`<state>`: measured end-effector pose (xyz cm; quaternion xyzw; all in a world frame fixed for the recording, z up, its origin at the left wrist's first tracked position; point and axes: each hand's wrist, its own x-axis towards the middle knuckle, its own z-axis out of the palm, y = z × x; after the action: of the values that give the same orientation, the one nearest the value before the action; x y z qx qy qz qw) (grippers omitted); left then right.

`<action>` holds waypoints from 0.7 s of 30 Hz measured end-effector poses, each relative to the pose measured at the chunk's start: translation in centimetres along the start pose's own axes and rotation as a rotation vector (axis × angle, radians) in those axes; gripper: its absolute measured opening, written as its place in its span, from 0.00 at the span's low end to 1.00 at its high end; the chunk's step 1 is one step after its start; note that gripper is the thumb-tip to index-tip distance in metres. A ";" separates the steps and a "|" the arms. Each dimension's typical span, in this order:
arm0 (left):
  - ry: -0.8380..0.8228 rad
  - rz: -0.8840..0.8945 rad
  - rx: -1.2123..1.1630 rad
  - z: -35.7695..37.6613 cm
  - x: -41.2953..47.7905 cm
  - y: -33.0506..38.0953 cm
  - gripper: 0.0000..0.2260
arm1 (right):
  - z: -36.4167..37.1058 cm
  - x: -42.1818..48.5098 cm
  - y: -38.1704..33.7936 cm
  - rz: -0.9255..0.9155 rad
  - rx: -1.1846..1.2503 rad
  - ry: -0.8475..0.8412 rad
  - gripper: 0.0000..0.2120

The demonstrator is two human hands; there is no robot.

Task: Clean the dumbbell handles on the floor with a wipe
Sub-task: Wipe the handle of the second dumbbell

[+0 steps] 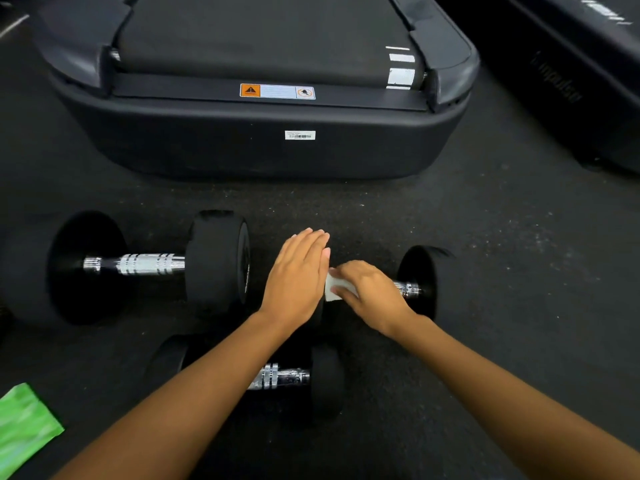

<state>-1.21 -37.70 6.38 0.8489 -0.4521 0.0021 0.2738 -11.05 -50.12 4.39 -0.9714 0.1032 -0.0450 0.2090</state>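
Three black dumbbells with chrome handles lie on the dark rubber floor. On the right dumbbell [420,278], my right hand [370,292] grips a white wipe [333,289] around the handle, of which only a short chrome end [408,289] shows. My left hand [298,275] lies flat with straight fingers on that dumbbell's left head, hiding it. The left dumbbell [214,261] lies apart with its handle [138,264] bare. The near dumbbell [325,382] sits under my forearms, its handle [280,375] partly covered.
The rear end of a black treadmill [263,143] stands just beyond the dumbbells. A second dark machine [588,81] fills the upper right. A green wipe packet [24,424] lies on the floor at the lower left.
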 end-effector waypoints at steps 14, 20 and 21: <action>0.013 0.005 0.008 0.2 0.0 -0.1 0.23 | -2.0 2.4 0.2 0.202 0.065 -0.359 0.15; 0.027 0.008 0.009 0.2 0.0 -0.1 0.22 | -1.0 -0.2 0.1 -0.036 -0.064 -0.095 0.14; 0.030 0.009 0.010 0.2 0.0 -0.1 0.22 | -1.1 -0.7 0.5 -0.056 -0.068 -0.078 0.14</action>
<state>-1.17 -37.76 6.13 0.8481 -0.4519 0.0182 0.2759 -12.00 -50.88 5.16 -0.9815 0.0693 -0.0095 0.1782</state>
